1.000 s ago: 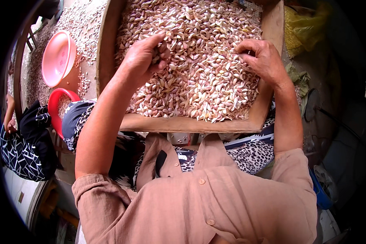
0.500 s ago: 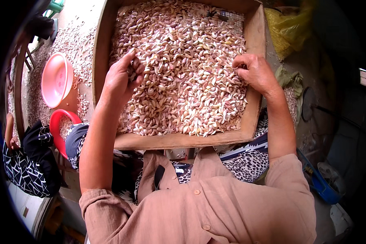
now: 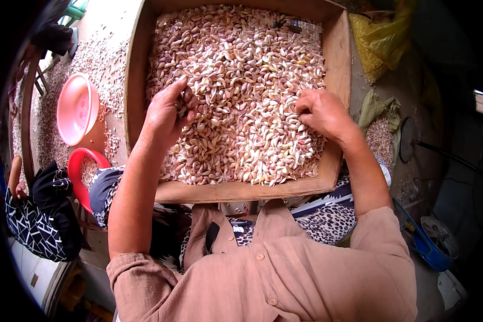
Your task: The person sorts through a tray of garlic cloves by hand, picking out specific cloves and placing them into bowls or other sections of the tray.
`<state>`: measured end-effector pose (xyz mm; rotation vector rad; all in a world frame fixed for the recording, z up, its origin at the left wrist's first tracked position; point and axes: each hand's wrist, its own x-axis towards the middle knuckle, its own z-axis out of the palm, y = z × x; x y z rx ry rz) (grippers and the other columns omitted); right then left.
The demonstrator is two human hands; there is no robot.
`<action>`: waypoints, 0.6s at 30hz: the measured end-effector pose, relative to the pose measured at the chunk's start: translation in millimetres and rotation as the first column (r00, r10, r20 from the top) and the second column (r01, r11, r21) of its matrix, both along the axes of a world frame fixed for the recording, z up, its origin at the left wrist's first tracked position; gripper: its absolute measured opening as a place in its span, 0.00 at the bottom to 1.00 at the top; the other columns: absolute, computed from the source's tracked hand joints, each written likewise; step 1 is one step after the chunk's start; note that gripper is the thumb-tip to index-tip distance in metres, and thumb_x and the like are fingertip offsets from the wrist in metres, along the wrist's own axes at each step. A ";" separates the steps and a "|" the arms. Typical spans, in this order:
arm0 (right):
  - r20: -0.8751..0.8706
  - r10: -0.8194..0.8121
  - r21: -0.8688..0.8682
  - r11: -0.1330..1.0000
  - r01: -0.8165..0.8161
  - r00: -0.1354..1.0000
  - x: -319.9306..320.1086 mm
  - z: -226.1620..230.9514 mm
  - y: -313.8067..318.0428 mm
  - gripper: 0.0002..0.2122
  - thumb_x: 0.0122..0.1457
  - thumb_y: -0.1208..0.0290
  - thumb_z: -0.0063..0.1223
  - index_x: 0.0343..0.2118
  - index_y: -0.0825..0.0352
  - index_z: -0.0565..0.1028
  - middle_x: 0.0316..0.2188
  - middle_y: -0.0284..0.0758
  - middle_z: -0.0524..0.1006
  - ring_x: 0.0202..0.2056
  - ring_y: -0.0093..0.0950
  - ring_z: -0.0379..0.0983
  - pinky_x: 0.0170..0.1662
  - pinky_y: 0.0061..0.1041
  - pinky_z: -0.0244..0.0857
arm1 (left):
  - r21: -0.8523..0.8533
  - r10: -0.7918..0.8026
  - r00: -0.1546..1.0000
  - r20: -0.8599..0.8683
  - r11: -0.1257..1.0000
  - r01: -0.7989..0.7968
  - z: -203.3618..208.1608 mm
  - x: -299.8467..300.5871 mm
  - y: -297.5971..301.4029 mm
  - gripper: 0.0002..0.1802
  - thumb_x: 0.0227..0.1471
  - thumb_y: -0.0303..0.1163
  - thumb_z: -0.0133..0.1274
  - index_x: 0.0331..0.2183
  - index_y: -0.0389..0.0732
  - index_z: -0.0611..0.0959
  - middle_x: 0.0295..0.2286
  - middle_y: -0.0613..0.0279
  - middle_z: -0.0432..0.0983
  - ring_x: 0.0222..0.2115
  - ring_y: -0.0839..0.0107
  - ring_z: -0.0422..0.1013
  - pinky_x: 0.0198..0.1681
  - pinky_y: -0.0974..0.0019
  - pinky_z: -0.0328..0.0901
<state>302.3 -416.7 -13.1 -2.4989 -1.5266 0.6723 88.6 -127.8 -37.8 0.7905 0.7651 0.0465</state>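
Fingers (image 3: 189, 100) of the left hand (image 3: 165, 111) curl inward near the left edge of the wooden tray (image 3: 247, 191); the right hand's (image 3: 326, 114) bend downward near its right edge. I cannot tell whether either set clamps anything. Garlic cloves (image 3: 233, 88) cover most of the tray, thinning to mesh at the far right corner.

Tray (image 3: 247, 191) carries a spread of garlic (image 3: 263, 107). Left hand (image 3: 166, 111) over tray's left side, fingers curled, contents unclear. Right hand (image 3: 323, 114) over tray's right side, fingers bent down toward garlic. Pink basin (image 3: 76, 110), red basin (image 3: 75, 180) left of tray; yellow bag (image 3: 380, 45) right.
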 end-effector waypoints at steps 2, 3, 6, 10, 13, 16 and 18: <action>-0.094 -0.077 0.014 0.997 0.079 0.993 3.1 11.7 -0.8 0.05 0.46 0.75 0.59 0.28 0.66 0.80 0.28 0.38 0.78 0.32 0.38 0.78 0.37 0.35 0.70 | -0.013 -0.003 1.000 0.001 1.000 0.003 -0.4 0.7 -2.8 0.18 0.69 0.43 0.47 0.28 0.44 0.71 0.20 0.66 0.67 0.18 0.75 0.63 0.19 0.73 0.59; -0.131 -0.100 0.024 0.994 0.104 0.986 4.8 15.0 0.4 0.05 0.46 0.75 0.59 0.28 0.67 0.79 0.28 0.39 0.79 0.32 0.37 0.78 0.37 0.34 0.70 | -0.003 -0.032 0.999 -0.019 0.999 0.032 -0.6 0.0 -4.0 0.18 0.69 0.43 0.47 0.28 0.44 0.71 0.20 0.66 0.67 0.17 0.75 0.64 0.19 0.73 0.60; -0.247 -0.148 0.046 0.985 0.164 0.958 7.2 25.9 6.6 0.08 0.48 0.76 0.57 0.31 0.71 0.78 0.26 0.41 0.80 0.29 0.33 0.79 0.36 0.31 0.71 | -0.005 -0.095 0.994 -0.044 0.995 0.095 -3.7 -2.0 -16.6 0.19 0.67 0.45 0.49 0.27 0.45 0.73 0.19 0.65 0.70 0.15 0.75 0.66 0.17 0.74 0.60; -0.223 -0.151 0.102 0.979 0.177 0.963 6.8 22.5 11.7 0.08 0.50 0.76 0.57 0.33 0.71 0.80 0.30 0.39 0.81 0.33 0.32 0.79 0.39 0.31 0.72 | -0.011 -0.203 0.972 -0.117 0.979 0.203 -6.8 -5.5 -36.8 0.18 0.67 0.44 0.49 0.28 0.43 0.75 0.21 0.64 0.73 0.16 0.75 0.68 0.16 0.74 0.60; -0.121 -0.148 0.253 0.952 0.175 0.981 6.3 13.6 17.6 0.07 0.52 0.75 0.57 0.34 0.69 0.81 0.34 0.38 0.81 0.36 0.35 0.80 0.41 0.32 0.73 | -0.007 -0.227 0.964 -0.138 0.974 0.228 -4.8 -5.5 -40.4 0.17 0.67 0.43 0.49 0.30 0.43 0.76 0.23 0.64 0.74 0.16 0.74 0.68 0.17 0.74 0.60; -0.054 -0.166 0.303 0.937 0.175 0.985 0.8 -5.7 36.3 0.06 0.50 0.73 0.59 0.31 0.65 0.82 0.36 0.36 0.79 0.40 0.37 0.77 0.47 0.36 0.72 | 0.005 -0.227 0.964 -0.142 0.973 0.229 -1.9 -5.2 -38.7 0.16 0.67 0.42 0.48 0.30 0.43 0.76 0.24 0.63 0.75 0.17 0.74 0.68 0.18 0.74 0.61; 0.152 -0.144 0.289 0.952 0.095 0.978 -4.2 -19.0 44.8 0.07 0.49 0.73 0.59 0.31 0.65 0.82 0.37 0.36 0.78 0.43 0.36 0.74 0.50 0.37 0.68 | 0.005 -0.228 0.964 -0.138 0.973 0.231 -2.4 -5.5 -36.7 0.15 0.67 0.42 0.48 0.30 0.43 0.76 0.24 0.63 0.74 0.17 0.74 0.68 0.19 0.74 0.62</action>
